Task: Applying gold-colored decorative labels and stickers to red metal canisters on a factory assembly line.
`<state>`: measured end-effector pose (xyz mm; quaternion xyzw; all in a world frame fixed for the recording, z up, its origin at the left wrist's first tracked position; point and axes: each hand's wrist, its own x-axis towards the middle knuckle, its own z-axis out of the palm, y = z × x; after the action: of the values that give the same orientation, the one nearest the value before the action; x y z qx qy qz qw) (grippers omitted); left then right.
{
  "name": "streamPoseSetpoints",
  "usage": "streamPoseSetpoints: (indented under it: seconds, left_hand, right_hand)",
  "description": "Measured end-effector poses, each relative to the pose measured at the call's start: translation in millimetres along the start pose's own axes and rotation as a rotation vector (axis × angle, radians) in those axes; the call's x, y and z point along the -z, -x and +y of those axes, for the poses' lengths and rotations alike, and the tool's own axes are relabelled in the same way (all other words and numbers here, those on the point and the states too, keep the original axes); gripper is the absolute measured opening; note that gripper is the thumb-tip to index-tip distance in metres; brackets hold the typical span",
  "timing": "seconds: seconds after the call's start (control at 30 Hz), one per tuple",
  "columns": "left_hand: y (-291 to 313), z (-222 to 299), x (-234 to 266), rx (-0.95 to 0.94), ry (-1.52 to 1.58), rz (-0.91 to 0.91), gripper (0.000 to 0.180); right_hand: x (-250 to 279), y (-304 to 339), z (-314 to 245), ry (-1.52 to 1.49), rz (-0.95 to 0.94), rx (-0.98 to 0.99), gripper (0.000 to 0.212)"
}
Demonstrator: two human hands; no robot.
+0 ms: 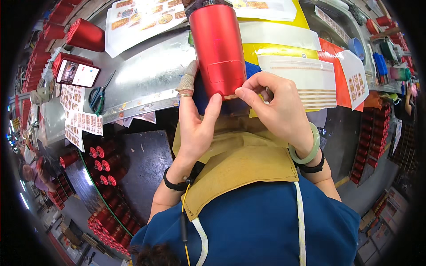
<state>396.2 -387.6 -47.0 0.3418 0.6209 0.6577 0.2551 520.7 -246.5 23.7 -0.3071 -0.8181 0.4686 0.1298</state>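
A shiny red metal cylinder [218, 44] lies at the table's near edge, its near rim toward me. My left hand [195, 126] steadies it from the left, thumb at the near rim and fingers along the side; one finger wears a pale fabric cover [188, 79]. With thumb and forefinger pinched together, my right hand [279, 97] is at the right end of a thin gold strip [230, 97] along that rim. The strip's far end is hidden behind the curve. Blue cloth [252, 69] shows under the cylinder.
Sticker sheets [146, 20] and white strip sheets [297, 73] cover much of the metal table [137, 80]. Scissors [97, 95] and a phone [77, 73] lie at left, near another red cylinder [86, 34]. Stacked red cylinders [111, 221] stand at lower left.
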Motion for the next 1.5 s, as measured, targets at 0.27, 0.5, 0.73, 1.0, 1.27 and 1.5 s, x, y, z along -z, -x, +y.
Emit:
streamPoseSetpoints:
  seconds: [0.27, 0.5, 0.73, 1.0, 1.27, 1.5]
  left_hand:
    - [4, 5, 7, -0.534, -0.675, 0.067, 0.030]
    - [-13, -7, 9, -0.738, -0.725, 0.064, 0.027]
    - [-7, -4, 2, -0.596, -0.616, 0.199, 0.010]
    - [-5, -25, 1, -0.631, -0.520, 0.238, 0.025]
    - [-10, -6, -5, -0.736, -0.702, 0.135, 0.021]
    - [2, -34, -9, -0.446, -0.166, 0.366, 0.039]
  right_hand:
    - [-2, 0, 1, 0.003, 0.011, 0.010, 0.016]
    - [3, 0, -1, 0.025, -0.009, 0.002, 0.018]
    - [18, -2, 13, -0.021, -0.098, -0.083, 0.022]
    - [20, -4, 16, -0.067, -0.106, -0.093, 0.023]
    - [16, -3, 33, -0.078, -0.041, 0.016, 0.017]
    - [20, -3, 20, -0.071, -0.121, -0.075, 0.024]
